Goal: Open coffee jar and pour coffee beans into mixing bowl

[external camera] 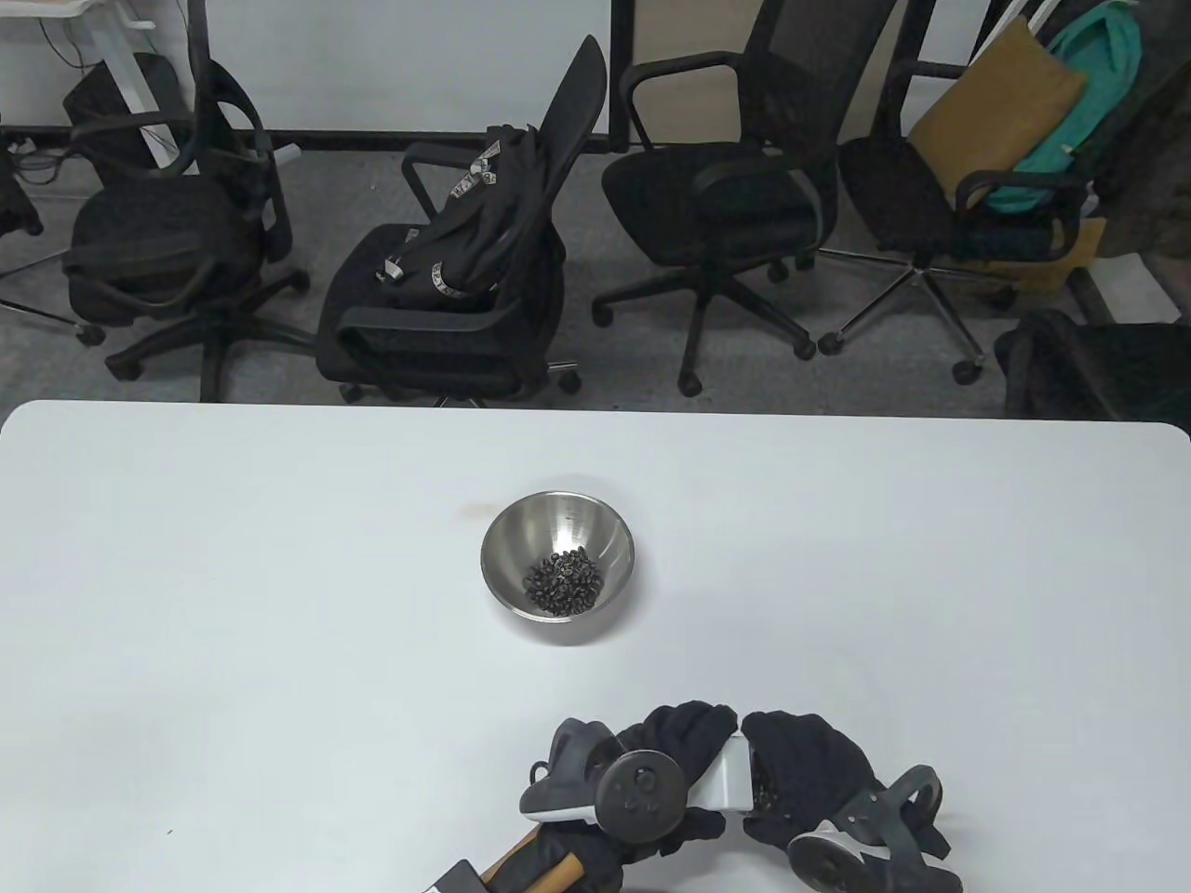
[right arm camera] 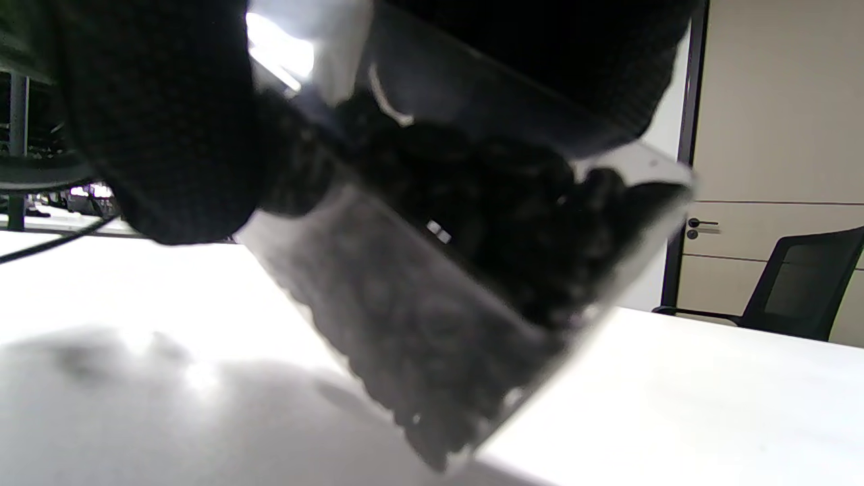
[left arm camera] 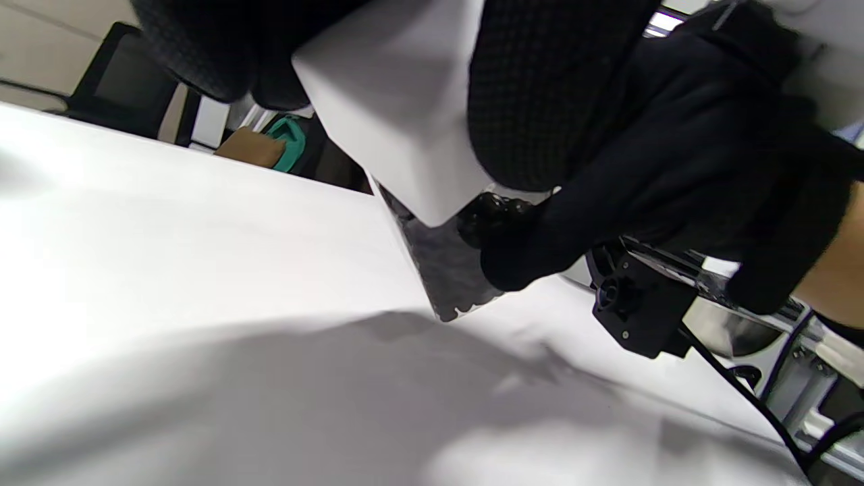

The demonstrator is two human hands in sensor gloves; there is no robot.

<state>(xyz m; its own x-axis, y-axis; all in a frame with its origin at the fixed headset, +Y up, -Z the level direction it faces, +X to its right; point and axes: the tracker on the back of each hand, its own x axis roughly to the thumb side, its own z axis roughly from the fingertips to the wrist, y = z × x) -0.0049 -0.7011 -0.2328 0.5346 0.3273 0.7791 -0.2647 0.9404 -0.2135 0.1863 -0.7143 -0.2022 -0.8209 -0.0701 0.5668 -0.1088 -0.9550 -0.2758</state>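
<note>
A row of black office chairs (external camera: 707,205) stands on grey carpet behind a big white table (external camera: 233,605).

The landmark is the round shiny steel mixing bowl (external camera: 556,526), near the middle of the table. A small dark pile of coffee beans (external camera: 561,580) already lies in its bottom.

Nearer the person than the bowl, and well apart from it, both gloved hands meet at the table's near edge. Between them is the clear square coffee jar (right arm camera: 432,297), tipped on a slant, with dark beans still inside. Its white boxy lid (external camera: 730,770) looks to be on the jar.

The left hand (external camera: 675,744) has its fingers curled around the lid. The right hand (external camera: 805,767) has its fingers curled around the clear part of the jar, on the side away from the lid. So the jar's long line runs across, from one hand to the other, not toward the bowl.

The bowl lies straight ahead of both hands, a bit toward the left hand's side. My guess is that the lid is going on or coming off. If more beans must go in, the right hand, which carries the jar body, would have to go forward to the bowl with the mouth end pointing at it.
</note>
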